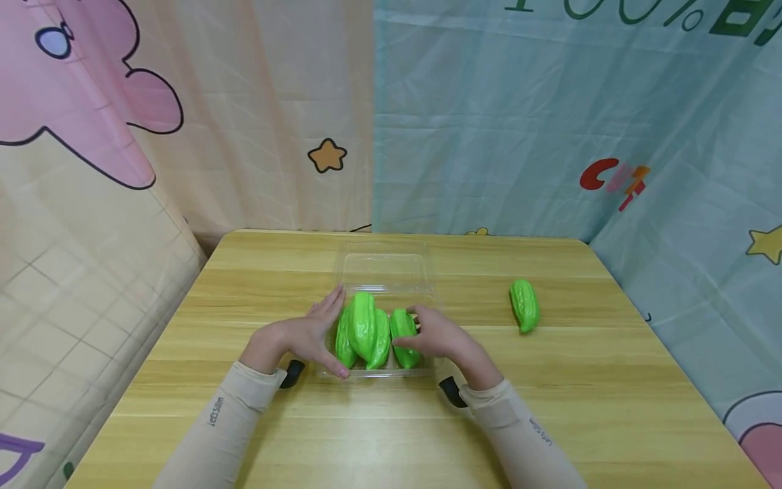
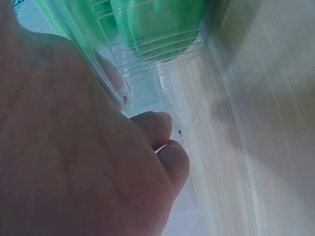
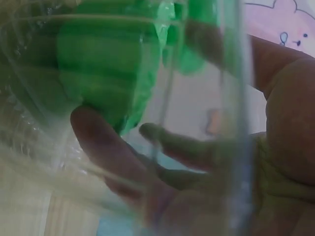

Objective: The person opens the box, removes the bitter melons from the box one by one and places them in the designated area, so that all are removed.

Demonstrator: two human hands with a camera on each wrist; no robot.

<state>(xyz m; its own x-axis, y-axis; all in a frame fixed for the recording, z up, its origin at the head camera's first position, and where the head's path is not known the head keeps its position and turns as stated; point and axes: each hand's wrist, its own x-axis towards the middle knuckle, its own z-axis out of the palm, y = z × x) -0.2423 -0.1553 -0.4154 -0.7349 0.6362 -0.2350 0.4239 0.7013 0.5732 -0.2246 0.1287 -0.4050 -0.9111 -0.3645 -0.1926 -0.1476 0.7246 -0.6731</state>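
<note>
A box (image 1: 379, 373) sits mid-table (image 1: 366, 435), its lid (image 1: 386, 272) lying open behind. Inside, three fruits (image 1: 363, 329) crowd together at left; a fourth fruit (image 1: 403, 327) lies just to their right. The left grip (image 1: 301, 337) is at the box's left side, the right grip (image 1: 441, 334) at the fourth fruit. Well to the right, on the table, lies a fifth fruit (image 1: 524, 305).

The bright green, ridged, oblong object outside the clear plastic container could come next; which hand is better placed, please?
Likely the right hand, once free: it's nearer the object, while the left hand is across the container.
</note>
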